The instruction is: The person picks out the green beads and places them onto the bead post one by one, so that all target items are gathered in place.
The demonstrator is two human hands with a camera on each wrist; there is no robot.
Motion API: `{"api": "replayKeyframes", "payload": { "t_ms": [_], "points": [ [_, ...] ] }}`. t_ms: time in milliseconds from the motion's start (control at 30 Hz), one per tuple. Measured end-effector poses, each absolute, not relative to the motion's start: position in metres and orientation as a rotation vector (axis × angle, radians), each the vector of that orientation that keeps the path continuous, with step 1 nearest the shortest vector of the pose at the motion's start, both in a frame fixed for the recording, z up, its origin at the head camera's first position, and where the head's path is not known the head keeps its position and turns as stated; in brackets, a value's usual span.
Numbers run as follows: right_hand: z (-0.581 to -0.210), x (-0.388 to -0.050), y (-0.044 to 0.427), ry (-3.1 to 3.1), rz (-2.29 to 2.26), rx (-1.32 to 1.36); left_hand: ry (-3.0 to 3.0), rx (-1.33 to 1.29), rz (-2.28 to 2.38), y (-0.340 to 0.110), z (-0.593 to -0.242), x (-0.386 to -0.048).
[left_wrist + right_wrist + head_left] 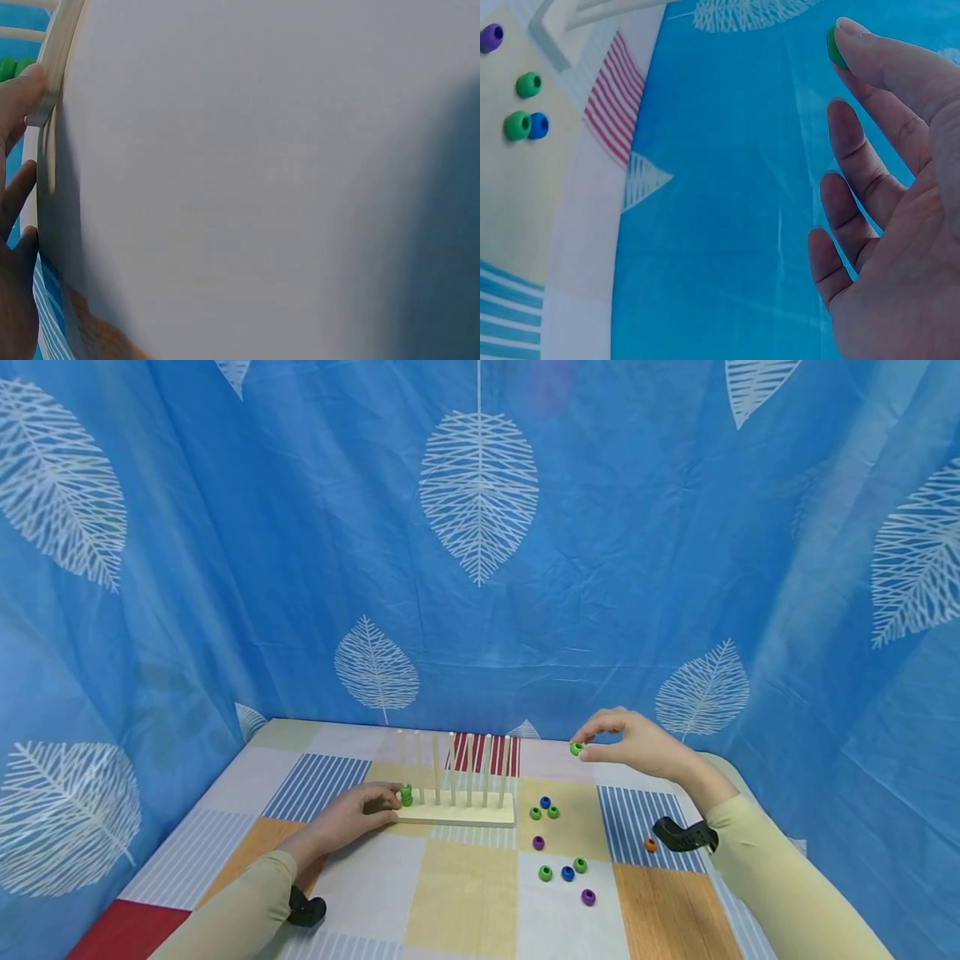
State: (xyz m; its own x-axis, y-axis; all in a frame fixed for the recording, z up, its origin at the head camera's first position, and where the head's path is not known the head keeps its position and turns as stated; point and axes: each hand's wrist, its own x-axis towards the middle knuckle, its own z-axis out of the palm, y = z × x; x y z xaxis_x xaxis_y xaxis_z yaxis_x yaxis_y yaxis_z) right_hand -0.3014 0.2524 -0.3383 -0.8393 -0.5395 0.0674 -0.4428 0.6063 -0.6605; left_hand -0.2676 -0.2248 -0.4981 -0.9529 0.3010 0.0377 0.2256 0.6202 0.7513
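A pale wooden peg rack (pixel 457 815) with several upright pegs stands on the table. Its left end is held by my left hand (pixel 358 810), thumb at the front edge. Green beads (pixel 406 795) are stacked low on the leftmost peg, close to those fingers; the left wrist view shows only part of the rack base (pixel 61 49). Raised over the table's far right, my right hand (pixel 637 745) pinches a green bead (pixel 576 748) between thumb and index finger. In the right wrist view that bead (pixel 835 48) is partly covered by the thumb, and the other fingers are spread apart.
Loose green, blue and purple beads lie right of the rack, among them a blue bead (pixel 545 802) and a purple bead (pixel 588 897). One orange bead (pixel 650 844) lies near the right forearm. A blue leaf-patterned curtain (pixel 480 635) hangs behind the patchwork tablecloth (pixel 465 893).
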Motion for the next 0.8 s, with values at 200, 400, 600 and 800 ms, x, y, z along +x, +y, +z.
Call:
{"api": "replayKeyframes", "payload": {
  "t_ms": [200,400,600,800],
  "points": [
    [-0.33,-0.305,0.239,2.673,-1.057,-0.866,2.741,0.447,1.252,-0.226,-0.498,-0.269],
    [-0.322,-0.308,0.226,2.655,-1.052,-0.906,2.736,0.455,1.255,-0.226,-0.498,-0.268],
    [-0.318,-0.312,0.213,2.641,-1.045,-0.951,2.738,0.459,1.265,-0.225,-0.498,-0.268],
    [-0.316,-0.316,0.2,2.613,-1.051,-0.958,2.738,0.435,1.271,-0.224,-0.498,-0.267]
  ]
}}
